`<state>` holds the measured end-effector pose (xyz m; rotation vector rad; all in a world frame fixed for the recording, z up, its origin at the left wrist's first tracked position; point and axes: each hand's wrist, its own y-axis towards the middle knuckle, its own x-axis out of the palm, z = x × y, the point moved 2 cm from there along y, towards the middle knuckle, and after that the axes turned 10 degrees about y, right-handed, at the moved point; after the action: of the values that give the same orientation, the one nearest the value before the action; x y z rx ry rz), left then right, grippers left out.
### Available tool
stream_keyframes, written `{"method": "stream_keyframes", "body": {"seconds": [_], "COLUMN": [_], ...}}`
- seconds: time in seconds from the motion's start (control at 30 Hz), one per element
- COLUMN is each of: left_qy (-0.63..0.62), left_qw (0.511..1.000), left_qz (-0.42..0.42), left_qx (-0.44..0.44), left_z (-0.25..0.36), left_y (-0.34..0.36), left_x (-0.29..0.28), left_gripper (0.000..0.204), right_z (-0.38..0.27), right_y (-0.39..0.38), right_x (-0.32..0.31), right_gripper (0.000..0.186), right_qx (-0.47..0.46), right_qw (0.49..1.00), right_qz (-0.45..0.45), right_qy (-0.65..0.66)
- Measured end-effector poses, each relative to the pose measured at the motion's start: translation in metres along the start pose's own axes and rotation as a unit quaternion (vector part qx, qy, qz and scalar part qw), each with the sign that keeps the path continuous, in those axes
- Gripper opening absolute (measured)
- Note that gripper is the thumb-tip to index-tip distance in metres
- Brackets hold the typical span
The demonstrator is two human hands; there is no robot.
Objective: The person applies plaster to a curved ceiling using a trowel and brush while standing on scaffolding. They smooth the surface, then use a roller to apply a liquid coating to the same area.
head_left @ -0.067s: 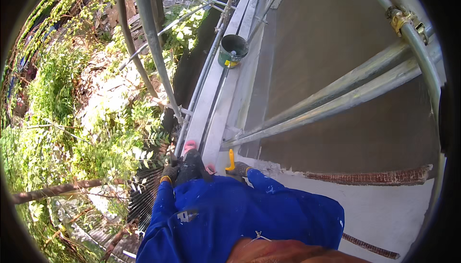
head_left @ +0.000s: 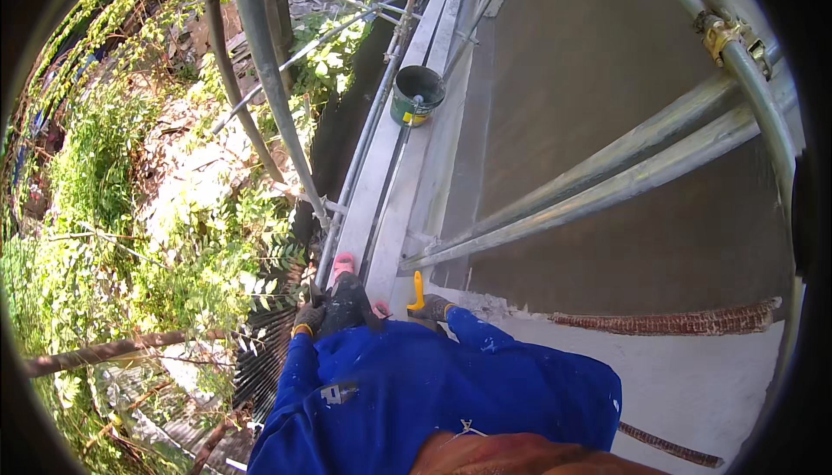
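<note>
My right hand [head_left: 431,308], in a grey glove with a yellow cuff, is closed on a yellow-handled tool [head_left: 419,287] held upright; its working end is hidden. My left hand [head_left: 308,317], gloved the same way, hangs beside my left leg; a small dark shape shows above its fingers, but I cannot make out whether it is held. Below me my feet in pink footwear [head_left: 344,263] stand on the scaffold planks [head_left: 399,215]. Farther along the planks stands a dark green bucket [head_left: 406,113] with something pale inside.
Metal scaffold poles [head_left: 607,163] slant across the right, by a grey plastered wall [head_left: 598,59] with a whiter lower band [head_left: 693,371]. A railing pipe [head_left: 355,189] runs along the planks' left side. Beyond and below are leafy plants [head_left: 104,180], rubble, a branch [head_left: 104,345] and corrugated sheeting [head_left: 260,354].
</note>
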<state>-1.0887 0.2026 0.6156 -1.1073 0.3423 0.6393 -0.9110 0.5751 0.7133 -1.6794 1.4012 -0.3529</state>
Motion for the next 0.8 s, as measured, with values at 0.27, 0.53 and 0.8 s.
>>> {"method": "stream_keyframes", "body": {"seconds": [0.27, 0.53, 0.8], "left_qy": [0.142, 0.432, 0.149], "left_qw": [0.959, 0.851, 0.965], "left_qz": [-0.131, -0.028, -0.014], "left_qx": [0.207, 0.298, 0.216], "left_z": [-0.067, 0.058, 0.244], "left_y": [0.097, 0.167, 0.178], "left_x": [-0.035, -0.181, -0.294], "left_gripper": [0.053, 0.032, 0.04], "right_z": [-0.022, -0.034, -0.06], "right_y": [0.061, 0.126, 0.165], "right_x": [-0.038, -0.084, -0.106], "right_gripper": [0.055, 0.061, 0.058], "right_qx": [0.002, 0.034, 0.075], "right_qw": [0.995, 0.972, 0.959], "right_qz": [0.093, 0.185, 0.248], "right_qy": [0.044, 0.144, 0.112]}}
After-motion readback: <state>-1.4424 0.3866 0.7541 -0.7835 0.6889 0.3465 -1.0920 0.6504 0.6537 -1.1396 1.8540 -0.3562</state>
